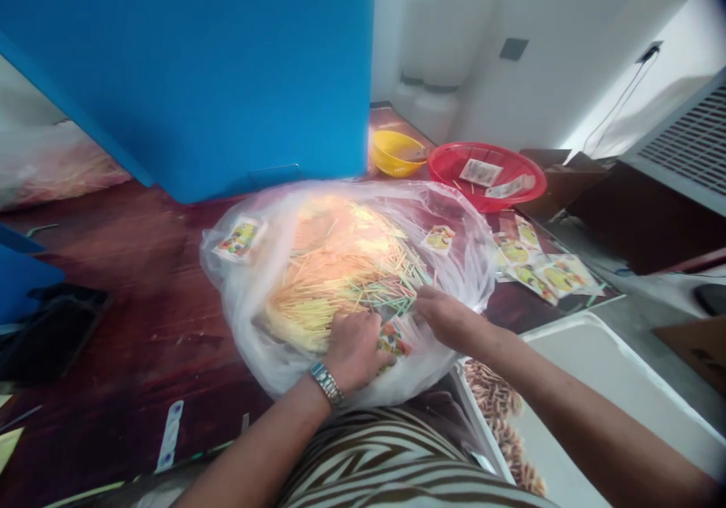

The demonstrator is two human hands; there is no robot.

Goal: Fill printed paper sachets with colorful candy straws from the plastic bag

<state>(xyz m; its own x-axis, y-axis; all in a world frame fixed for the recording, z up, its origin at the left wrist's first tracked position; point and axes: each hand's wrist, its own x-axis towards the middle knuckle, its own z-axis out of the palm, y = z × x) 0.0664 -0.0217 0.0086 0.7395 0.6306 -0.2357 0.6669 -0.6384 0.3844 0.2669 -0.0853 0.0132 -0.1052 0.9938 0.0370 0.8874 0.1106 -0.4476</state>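
Reaching into a clear plastic bag [249,319] that lies on a dark red wood-grain tabletop [130,296], both hands work over a heaped mass of thin yellow, orange and green sticks [340,266]. The left hand [355,351], a silver link wristwatch [326,384] on its wrist, sits at the near edge of the heap with its fingers curled down into the sticks; whether they pinch any is hard to tell from this angle. The right hand [451,319] lies just right of it, fingers loosely extended and apparently gripping nothing, close to a printed paper packet [394,339] between the hands. More printed packets [538,274] lie fanned on the table to the right of the bag. Farther off stand a round red plastic basket [488,175] holding two packets, and a yellow plastic basket [397,153] to its left. A white tray [601,387] sits near on the right, and a blue panel [181,69] rises at far left.
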